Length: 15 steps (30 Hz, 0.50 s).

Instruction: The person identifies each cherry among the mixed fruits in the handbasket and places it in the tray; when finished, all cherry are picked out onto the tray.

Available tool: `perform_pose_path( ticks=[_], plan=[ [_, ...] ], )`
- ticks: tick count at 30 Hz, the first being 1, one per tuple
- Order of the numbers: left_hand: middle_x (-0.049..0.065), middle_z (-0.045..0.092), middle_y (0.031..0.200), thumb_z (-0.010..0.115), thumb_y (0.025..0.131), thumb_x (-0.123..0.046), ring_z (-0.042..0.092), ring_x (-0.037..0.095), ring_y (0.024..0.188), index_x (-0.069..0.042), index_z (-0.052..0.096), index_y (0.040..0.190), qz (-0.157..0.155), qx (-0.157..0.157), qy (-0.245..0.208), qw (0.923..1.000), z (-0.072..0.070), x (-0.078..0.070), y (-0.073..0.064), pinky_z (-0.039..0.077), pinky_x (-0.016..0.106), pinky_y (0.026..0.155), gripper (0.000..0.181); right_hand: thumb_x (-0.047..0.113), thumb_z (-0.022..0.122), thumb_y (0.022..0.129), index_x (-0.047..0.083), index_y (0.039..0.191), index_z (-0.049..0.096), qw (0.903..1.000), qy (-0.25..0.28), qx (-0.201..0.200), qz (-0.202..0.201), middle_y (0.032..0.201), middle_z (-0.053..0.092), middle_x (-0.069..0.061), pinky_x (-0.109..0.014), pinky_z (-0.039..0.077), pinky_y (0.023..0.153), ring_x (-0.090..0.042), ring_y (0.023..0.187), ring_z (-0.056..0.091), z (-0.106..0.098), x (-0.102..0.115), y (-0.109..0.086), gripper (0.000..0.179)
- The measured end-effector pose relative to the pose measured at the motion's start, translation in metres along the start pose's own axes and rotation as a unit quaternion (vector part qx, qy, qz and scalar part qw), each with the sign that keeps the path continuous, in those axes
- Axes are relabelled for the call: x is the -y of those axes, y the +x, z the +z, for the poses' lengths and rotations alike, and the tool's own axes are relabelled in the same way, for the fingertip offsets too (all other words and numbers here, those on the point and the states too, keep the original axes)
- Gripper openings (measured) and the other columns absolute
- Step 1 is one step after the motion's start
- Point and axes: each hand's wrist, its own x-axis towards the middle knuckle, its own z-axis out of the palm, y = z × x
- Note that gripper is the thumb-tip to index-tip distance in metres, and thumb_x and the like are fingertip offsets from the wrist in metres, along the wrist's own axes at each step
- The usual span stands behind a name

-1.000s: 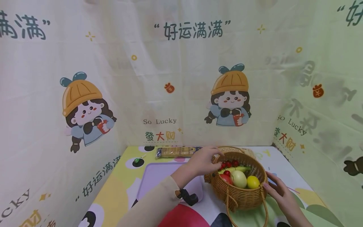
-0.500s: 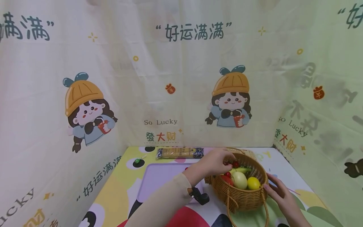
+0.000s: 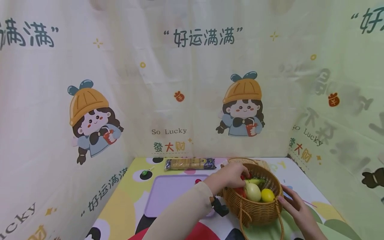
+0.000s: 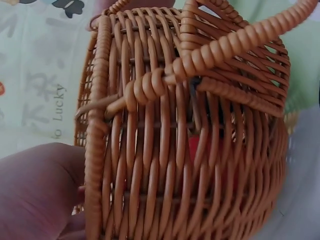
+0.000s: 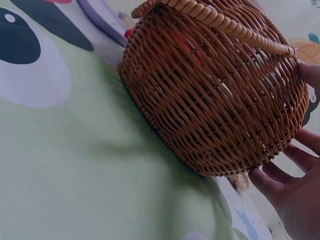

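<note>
A brown wicker basket [image 3: 255, 213] stands on the table, tilted slightly towards me. In it lie a pale green apple-like fruit [image 3: 252, 192], a yellow lemon [image 3: 267, 195], a banana [image 3: 255, 181] and red fruit partly covered by my left hand. My left hand [image 3: 232, 175] reaches over the left rim, bent fingers at the small red cherries [image 3: 248, 175]; whether they pinch one is hidden. In the left wrist view, wickerwork hides the fingertips. My right hand [image 3: 297, 206] holds the basket's right side, with its fingers [image 5: 270, 185] spread around the outer wall.
Left of the basket lies a lilac tray [image 3: 168, 193] with a red cherry [image 3: 198, 181] on it. Behind it is a noodle-like packet [image 3: 190, 163]; a small green item [image 3: 145, 172] sits further left. A woven item [image 3: 264, 164] lies behind the basket. Printed cloth walls surround the table.
My left hand has moved right and down, deeper into the basket over the cherries. A cherry on the tray has come into sight behind the forearm. The right hand stays on the basket.
</note>
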Motion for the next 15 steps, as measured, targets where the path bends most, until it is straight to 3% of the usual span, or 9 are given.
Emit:
perform_pose_path(
  ticks=[4,5,9,11,13,15],
  plan=[
    [-0.009,0.081,0.120,0.083,0.096,-0.025,0.064,0.004,0.098,-0.024,0.083,0.127,0.002,0.014,0.032,0.9994,0.003,-0.006,0.005,0.053,0.017,0.082,0.031,0.046,0.053,0.117,0.007,0.177,0.020,1.0000,0.007,-0.001,-0.001,0.181,0.021,-0.029,-0.022,0.058,0.097,0.016,0.125,0.047,0.001,0.000,0.001,0.079],
    [-0.010,0.080,0.121,0.084,0.096,-0.025,0.065,0.003,0.100,-0.025,0.084,0.126,-0.005,0.018,0.038,0.9991,0.004,-0.008,0.005,0.053,0.017,0.083,0.030,0.047,0.053,0.117,0.007,0.176,0.020,1.0000,0.006,-0.001,0.001,0.181,0.022,-0.029,-0.021,0.058,0.097,0.023,0.118,0.043,0.002,0.000,0.002,0.078],
    [-0.015,0.079,0.119,0.084,0.094,-0.025,0.067,0.000,0.100,-0.029,0.084,0.121,-0.036,0.025,0.068,0.9967,0.013,-0.014,0.009,0.054,0.017,0.085,0.027,0.047,0.054,0.117,0.008,0.177,0.019,1.0000,0.007,0.004,0.005,0.181,0.021,-0.029,-0.026,0.059,0.099,0.028,0.113,0.042,0.003,0.000,0.002,0.080],
    [-0.016,0.078,0.113,0.085,0.093,-0.025,0.066,0.001,0.094,-0.030,0.084,0.116,-0.056,0.025,0.080,0.9949,0.017,-0.018,0.010,0.054,0.019,0.082,0.024,0.047,0.054,0.116,0.008,0.177,0.020,1.0000,0.006,0.002,0.005,0.181,0.021,-0.029,-0.021,0.057,0.096,0.033,0.107,0.036,0.003,-0.001,0.002,0.080],
    [-0.015,0.074,0.095,0.085,0.091,-0.027,0.061,0.004,0.082,-0.028,0.082,0.099,-0.066,0.022,0.101,0.9925,0.020,-0.023,0.010,0.052,0.020,0.075,0.008,0.046,0.054,0.117,0.006,0.176,0.019,1.0000,0.007,0.003,0.003,0.181,0.020,-0.030,-0.017,0.055,0.094,0.035,0.105,0.036,0.003,-0.001,0.002,0.080],
    [-0.014,0.067,0.086,0.084,0.092,-0.029,0.055,0.007,0.076,-0.027,0.076,0.090,-0.079,0.022,0.116,0.9898,0.023,-0.028,0.010,0.049,0.023,0.070,0.008,0.046,0.054,0.117,0.005,0.176,0.018,1.0000,0.007,0.003,0.001,0.181,0.019,-0.031,-0.013,0.053,0.091,0.035,0.105,0.035,0.002,-0.002,0.002,0.081]
  ],
)
